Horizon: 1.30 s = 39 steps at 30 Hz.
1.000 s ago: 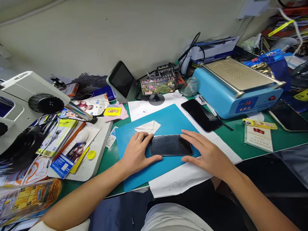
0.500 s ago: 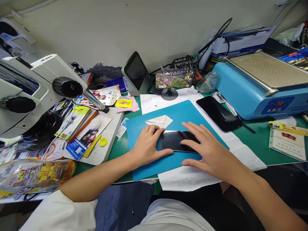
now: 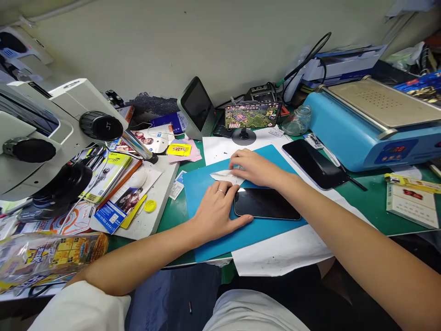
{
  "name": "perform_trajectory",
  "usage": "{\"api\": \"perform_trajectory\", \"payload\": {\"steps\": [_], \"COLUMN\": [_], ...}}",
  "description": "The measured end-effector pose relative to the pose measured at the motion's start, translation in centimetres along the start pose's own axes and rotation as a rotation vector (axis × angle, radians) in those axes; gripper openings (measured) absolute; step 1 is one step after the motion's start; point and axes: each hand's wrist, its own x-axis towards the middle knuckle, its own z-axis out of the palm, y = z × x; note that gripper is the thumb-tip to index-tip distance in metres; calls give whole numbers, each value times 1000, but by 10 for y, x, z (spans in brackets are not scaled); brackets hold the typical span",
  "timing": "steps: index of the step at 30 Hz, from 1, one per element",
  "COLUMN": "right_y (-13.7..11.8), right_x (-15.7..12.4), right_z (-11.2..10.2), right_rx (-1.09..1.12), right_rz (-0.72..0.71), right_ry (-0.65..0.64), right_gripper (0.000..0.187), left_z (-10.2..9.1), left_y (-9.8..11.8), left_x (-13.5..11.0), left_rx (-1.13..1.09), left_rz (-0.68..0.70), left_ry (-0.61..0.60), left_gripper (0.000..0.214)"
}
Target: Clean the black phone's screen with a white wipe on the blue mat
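Observation:
A smartphone [image 3: 267, 203] with a dark, glossy screen lies lengthwise on a blue mat [image 3: 213, 246]. At its left end is my left hand [image 3: 218, 207], wearing a ring. The thumb lies along the near edge and the index finger by the far corner, so the hand grips that end. Beyond the phone, my right hand [image 3: 253, 168] has its fingers bent down onto a folded white wipe [image 3: 220, 175], closed on its right part. My fingers hide some of the wipe. The right wrist passes above the phone's far right corner.
A second phone [image 3: 312, 163] lies right of the mat, near a blue heating-plate machine [image 3: 361, 133]. Behind stand a propped phone showing a game [image 3: 253, 115] and a glass jar [image 3: 298, 120]. A microscope [image 3: 99, 124] and piled packets are at left; a cigarette box [image 3: 411, 204] is at right.
My right hand has moved from above the phone's right part, away and to the left, onto the white wipe. My left hand stays at the phone's left end.

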Motion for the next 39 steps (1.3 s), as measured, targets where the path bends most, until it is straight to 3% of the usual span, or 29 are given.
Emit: {"api": "perform_trajectory", "payload": {"steps": [3, 8, 12, 15, 20, 31, 34, 39], "right_y": [-7, -29, -45, -52, -57, -85, -76, -58], "right_x": [-19, -101, -162, -184, -180, -112, -126, -176], "right_z": [-12, -32, -19, -1, 13, 33, 31, 12], "right_rx": [-19, -28, -45, -90, -231, -232, -226, -341], "right_rz": [44, 160, 163, 144, 101, 29, 57, 124], "right_ry": [96, 291, 286, 240, 254, 155, 201, 261], "right_gripper": [22, 18, 11, 20, 28, 33, 33, 33], "left_z": [0, 0, 1, 2, 3, 5, 5, 3], "left_y": [-1, -2, -2, -1, -2, -3, -3, -2], "left_x": [0, 1, 1, 1, 0, -1, -1, 0], "left_rx": [-3, 0, -6, 12, 19, 34, 11, 22], "left_rz": [-2, -10, -4, 2, 5, 24, 23, 5], "left_ry": [1, -16, -20, -19, -13, 4, 8, -5], "left_gripper": [65, 63, 64, 65, 66, 58, 63, 68]}}
